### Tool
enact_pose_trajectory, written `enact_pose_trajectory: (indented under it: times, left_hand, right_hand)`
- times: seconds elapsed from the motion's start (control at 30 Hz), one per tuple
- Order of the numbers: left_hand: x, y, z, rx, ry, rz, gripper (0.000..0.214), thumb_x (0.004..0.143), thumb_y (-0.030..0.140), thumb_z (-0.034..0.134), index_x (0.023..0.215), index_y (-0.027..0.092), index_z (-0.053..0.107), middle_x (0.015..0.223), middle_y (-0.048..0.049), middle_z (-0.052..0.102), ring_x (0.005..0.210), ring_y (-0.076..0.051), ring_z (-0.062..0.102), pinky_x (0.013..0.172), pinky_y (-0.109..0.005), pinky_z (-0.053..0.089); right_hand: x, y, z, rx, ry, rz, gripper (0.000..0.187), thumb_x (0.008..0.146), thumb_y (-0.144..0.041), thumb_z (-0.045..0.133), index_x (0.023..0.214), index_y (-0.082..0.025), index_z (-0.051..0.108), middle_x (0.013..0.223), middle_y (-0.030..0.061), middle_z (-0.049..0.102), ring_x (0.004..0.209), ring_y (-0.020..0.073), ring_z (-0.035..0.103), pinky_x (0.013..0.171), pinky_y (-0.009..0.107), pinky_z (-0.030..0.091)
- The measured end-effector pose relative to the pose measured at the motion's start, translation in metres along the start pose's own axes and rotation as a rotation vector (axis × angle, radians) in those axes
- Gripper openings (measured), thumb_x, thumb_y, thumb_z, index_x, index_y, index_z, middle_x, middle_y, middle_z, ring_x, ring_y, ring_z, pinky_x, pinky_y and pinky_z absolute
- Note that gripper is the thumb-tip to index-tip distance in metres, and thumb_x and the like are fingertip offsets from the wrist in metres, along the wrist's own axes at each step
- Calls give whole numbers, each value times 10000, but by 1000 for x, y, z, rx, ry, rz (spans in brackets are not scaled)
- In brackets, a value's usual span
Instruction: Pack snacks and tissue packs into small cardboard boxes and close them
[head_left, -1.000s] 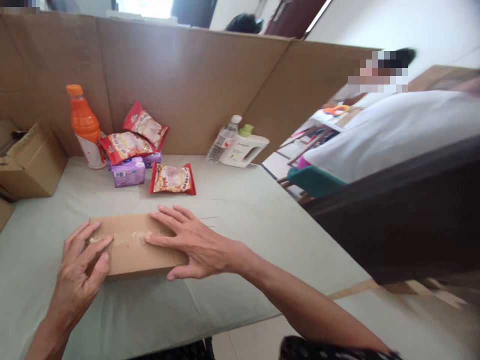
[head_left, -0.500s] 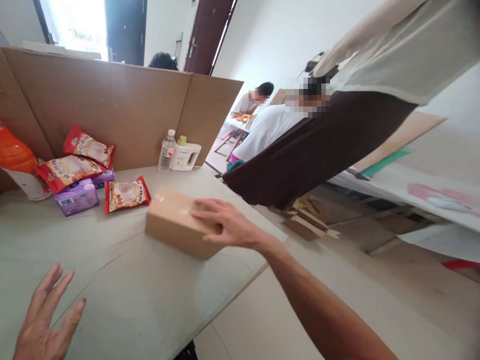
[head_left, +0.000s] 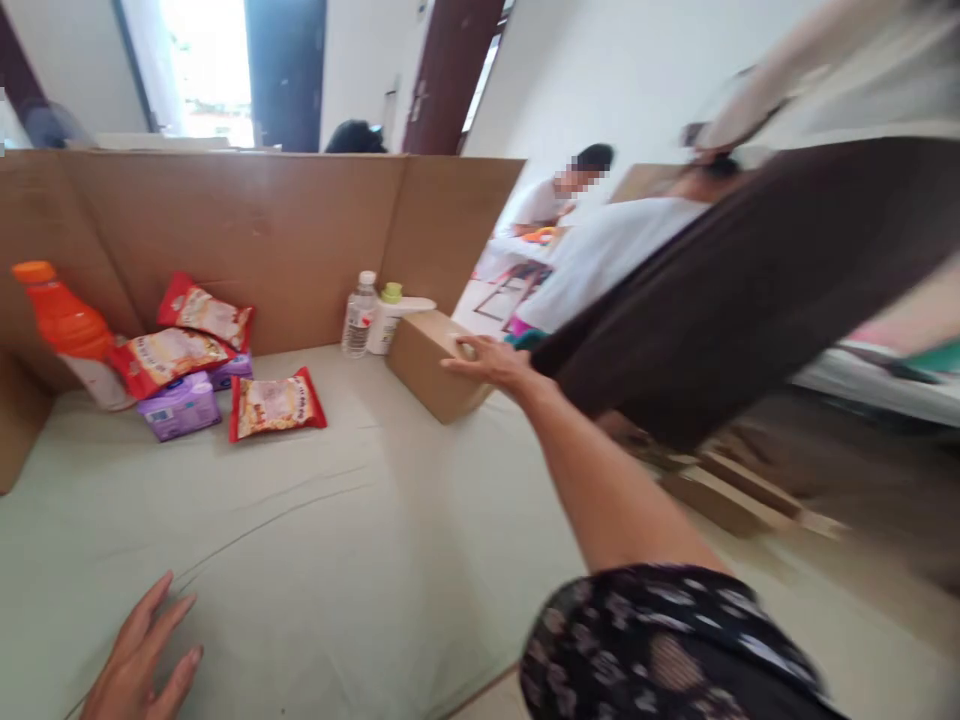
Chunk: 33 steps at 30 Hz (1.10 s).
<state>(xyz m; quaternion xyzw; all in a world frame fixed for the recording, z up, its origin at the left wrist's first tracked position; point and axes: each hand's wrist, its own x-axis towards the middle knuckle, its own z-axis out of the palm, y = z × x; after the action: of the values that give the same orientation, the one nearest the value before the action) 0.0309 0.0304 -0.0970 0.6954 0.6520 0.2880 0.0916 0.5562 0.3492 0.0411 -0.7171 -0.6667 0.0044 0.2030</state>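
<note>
My right hand (head_left: 487, 362) grips a small brown cardboard box (head_left: 431, 370) at the table's far right edge, fingers wrapped over its top. The box sits just in front of a clear water bottle (head_left: 359, 315) and a white jug with a green cap (head_left: 396, 312). My left hand (head_left: 142, 665) rests flat on the pale green tablecloth (head_left: 315, 540) at the near left, fingers spread, holding nothing.
An orange drink bottle (head_left: 67, 330), three red snack packets (head_left: 274, 403) and purple packs (head_left: 180, 405) lie at the back left. A cardboard wall (head_left: 247, 235) rings the table. A person in dark clothing (head_left: 750, 290) stands close at the right; others sit beyond.
My right hand has carried the box from the table's middle to its far right edge. My left hand let go of it and dropped to the near left. The view swung right.
</note>
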Motion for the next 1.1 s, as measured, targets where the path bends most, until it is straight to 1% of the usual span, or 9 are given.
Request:
enact_pose_trajectory:
  times: [0.07,0.2,0.33,0.47,0.57,0.7,0.83,1.0,1.1]
  left_hand:
    - [-6,2,-14,77,11,26,349,924,404,559,1220,324,725,1450,-82,606,1231,-298,665,737,-308,658]
    - [3,-5,-64,200,47,-54,385,947,413,511,1242,261,707,1461,-124,585,1284,-284,621,920,-372,615]
    - [47,-30,-128,358,321,-194,444,904,423,518,1250,184,660,1441,-165,573,1324,-313,559,1112,-501,477]
    - [124,-71,-179,396,469,-289,645,872,353,527,1441,55,466,1543,-237,436,1494,-337,339,1250,-516,255]
    - [180,-103,-203,375,496,-374,712,844,312,585,1466,19,400,1536,-282,413,1501,-381,297,1227,-554,249]
    - [215,-129,-214,317,408,-457,387,851,320,656,1178,116,625,1217,-182,654,1229,-335,572,1073,-544,427]
    - [181,-112,-209,286,392,-433,230,894,329,581,1021,149,651,1066,-99,674,1031,-249,632,982,-462,487]
    - [57,-48,-186,202,327,-218,235,885,394,516,944,216,657,1042,-65,683,991,-237,653,909,-365,537]
    - [-13,-20,-179,62,180,124,126,915,284,569,971,284,682,1108,-31,676,1121,-211,665,956,-305,543]
  right_hand:
    - [-12,-7,1,24,64,-19,580,893,-604,607,1191,-116,700,1298,291,633,1266,509,543,986,740,352]
    - [-53,-25,33,184,417,-284,480,984,-600,375,1203,-308,688,1349,153,656,1376,435,498,1081,678,351]
    - [-142,-74,101,290,200,-667,370,934,-592,500,988,-319,743,1122,136,754,1127,405,683,931,641,515]
    - [-234,-136,151,315,-36,-857,292,928,-472,562,980,-290,784,1217,97,750,1151,363,692,862,584,574]
    - [-267,-162,153,321,-78,-874,262,934,-408,568,1003,-283,787,1242,96,741,1191,360,678,870,579,597]
    - [-272,-167,134,321,-22,-933,207,935,-353,590,1010,-289,773,1237,80,743,1151,352,702,816,544,638]
    - [-269,-164,118,334,43,-944,187,931,-321,611,1042,-298,760,1254,76,734,1131,349,710,797,529,645]
    - [-271,-184,91,492,-18,-853,183,945,-309,614,1061,-284,753,1269,90,726,1179,321,689,902,520,621]
    - [-266,-207,78,656,-174,-731,221,968,-354,597,1113,-266,738,1310,107,705,1227,291,663,997,501,580]
